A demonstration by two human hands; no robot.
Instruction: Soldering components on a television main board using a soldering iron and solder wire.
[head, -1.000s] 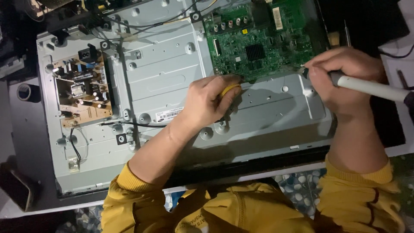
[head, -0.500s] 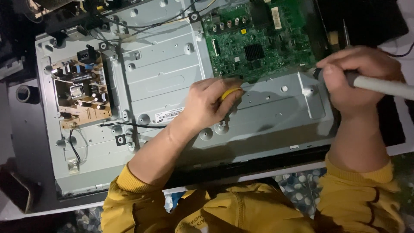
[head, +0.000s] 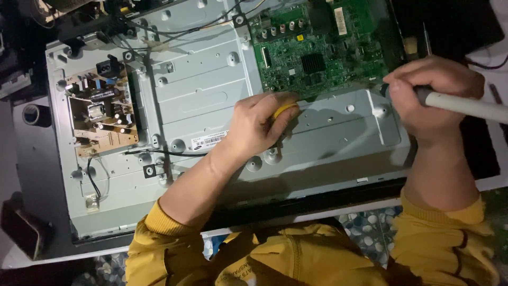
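Landmark: the green board sat at the top of the grey metal panel, and every place below was told from it.
Left hand: it lay just below the board's lower left corner, fingers curled together and clamped on a yellow handle.
Yellow handle: only a small curved part showed between thumb and fingers, so its long axis and the way it pointed could not be told.
Right hand: it was at the board's lower right corner, closed in a fist around the white tool.
White tool: a long pale shaft with its long axis nearly level across the view, dipping slightly toward the right edge; its working end pointed left toward the board's right corner, while the free end ran out of view on the right.
Tool tip: hidden by the fingers, so whether it touched the board could not be told.
Brown board: 1 smaller board with dark parts, well to the left of the green board on the same panel.
Black wire: it ran along the panel below and left of the green board, toward the left wrist.
Sleeves: yellow, on both forearms, well below the board.
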